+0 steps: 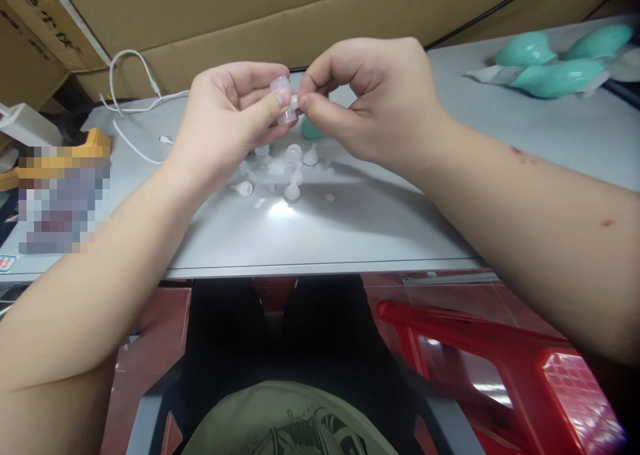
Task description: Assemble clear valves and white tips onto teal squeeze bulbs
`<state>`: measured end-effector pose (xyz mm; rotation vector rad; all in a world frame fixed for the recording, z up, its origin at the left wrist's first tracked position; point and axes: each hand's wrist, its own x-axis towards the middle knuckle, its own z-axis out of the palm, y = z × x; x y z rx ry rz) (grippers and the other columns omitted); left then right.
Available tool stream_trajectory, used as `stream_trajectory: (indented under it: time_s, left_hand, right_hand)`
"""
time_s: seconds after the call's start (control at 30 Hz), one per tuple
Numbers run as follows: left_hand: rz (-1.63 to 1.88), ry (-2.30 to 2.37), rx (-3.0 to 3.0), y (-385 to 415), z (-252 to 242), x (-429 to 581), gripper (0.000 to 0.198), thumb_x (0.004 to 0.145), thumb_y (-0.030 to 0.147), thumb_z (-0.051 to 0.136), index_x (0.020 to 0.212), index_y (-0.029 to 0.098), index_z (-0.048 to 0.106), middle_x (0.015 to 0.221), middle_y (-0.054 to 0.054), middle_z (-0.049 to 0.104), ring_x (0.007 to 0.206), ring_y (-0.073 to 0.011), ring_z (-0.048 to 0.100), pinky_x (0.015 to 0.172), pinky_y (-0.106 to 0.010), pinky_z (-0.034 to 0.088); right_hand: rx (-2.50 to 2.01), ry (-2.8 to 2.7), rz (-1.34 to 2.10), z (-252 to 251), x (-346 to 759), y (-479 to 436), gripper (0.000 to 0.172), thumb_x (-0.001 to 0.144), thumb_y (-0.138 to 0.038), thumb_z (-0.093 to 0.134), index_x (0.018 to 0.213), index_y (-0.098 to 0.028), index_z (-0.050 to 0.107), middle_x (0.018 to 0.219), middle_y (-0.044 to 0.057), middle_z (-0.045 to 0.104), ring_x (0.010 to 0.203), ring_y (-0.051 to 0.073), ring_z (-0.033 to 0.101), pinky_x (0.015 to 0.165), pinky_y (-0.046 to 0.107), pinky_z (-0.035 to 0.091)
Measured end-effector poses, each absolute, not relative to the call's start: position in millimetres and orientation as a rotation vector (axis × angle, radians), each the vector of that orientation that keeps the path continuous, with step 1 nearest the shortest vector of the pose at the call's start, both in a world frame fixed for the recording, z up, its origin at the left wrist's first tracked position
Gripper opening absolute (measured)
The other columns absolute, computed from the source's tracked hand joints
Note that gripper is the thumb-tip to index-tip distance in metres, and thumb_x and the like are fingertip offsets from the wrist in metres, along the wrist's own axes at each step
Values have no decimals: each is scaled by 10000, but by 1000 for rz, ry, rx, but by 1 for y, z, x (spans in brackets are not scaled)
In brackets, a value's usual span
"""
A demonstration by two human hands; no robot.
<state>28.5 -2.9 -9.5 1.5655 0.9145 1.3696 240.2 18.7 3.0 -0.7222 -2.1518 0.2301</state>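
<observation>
My left hand [235, 105] is closed around a translucent plastic fitting [287, 116], with the thumb pressed across its middle. Against the fitting's right side, the thumb and forefinger of my right hand [375, 102] pinch a small white plastic piece [295, 101]. My fingertips hide part of the joint between the two. On the table below lie several small white and clear parts, among them a cone-shaped white piece [311, 155], another one [245, 188] further left and a clear round cap [293, 153]. A green object [312, 129] shows partly behind my right fingers.
Several mint-green bulb-shaped pieces [563, 76] lie at the back right of the grey table [320, 245]. A white cable [131, 112] and a yellow-edged device [97, 147] are on the left. Cardboard [225, 22] stands behind. A red plastic stool [465, 338] is below right.
</observation>
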Motion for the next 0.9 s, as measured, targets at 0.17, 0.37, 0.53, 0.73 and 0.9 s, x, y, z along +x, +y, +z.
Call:
stream_trajectory:
  time_s: [0.17,0.37,0.53,0.73,0.9]
  left_hand:
    - [1351,946,1502,-9,-2,34,224,780,342,969,940,292,820,967,-32,825,1026,-312,796,1058,-533,636]
    - [1332,966,1449,-15,3,36,179,759,304,953,870,267,817,941,-34,819,1023,-295,786,1044,-488,651]
    - [1264,918,1495,-13,2,31,220,773,374,983,895,277,827,980,-11,824,1062,-283,770,1076,-505,627]
    - [1266,909,1542,-13,1,31,157,882,336,897,975,228,832,944,-49,821,990,-273,788,1025,-502,643]
    - [1258,912,1570,-13,-1,32,220,861,375,910,1019,240,836,980,-71,829,975,-309,800,950,-503,668]
  right_hand:
    - [-757,-2154,205,0,239,21,129,970,-212,586,866,-284,608,825,6,654,761,202,593,813,369,522]
    - [-597,-2149,199,-10,235,34,118,908,-193,614,865,-259,526,691,-30,549,606,155,437,660,334,419]
    - [-651,-2223,215,-6,234,33,201,903,-194,653,860,-255,466,677,-37,529,610,154,450,633,325,391]
    - [-724,-2260,241,1,237,26,195,953,-205,623,871,-249,451,717,-23,558,639,162,476,638,322,391]
    - [-724,-2247,291,-2,237,28,187,939,-182,618,859,-247,462,716,-23,547,628,156,446,635,317,386]
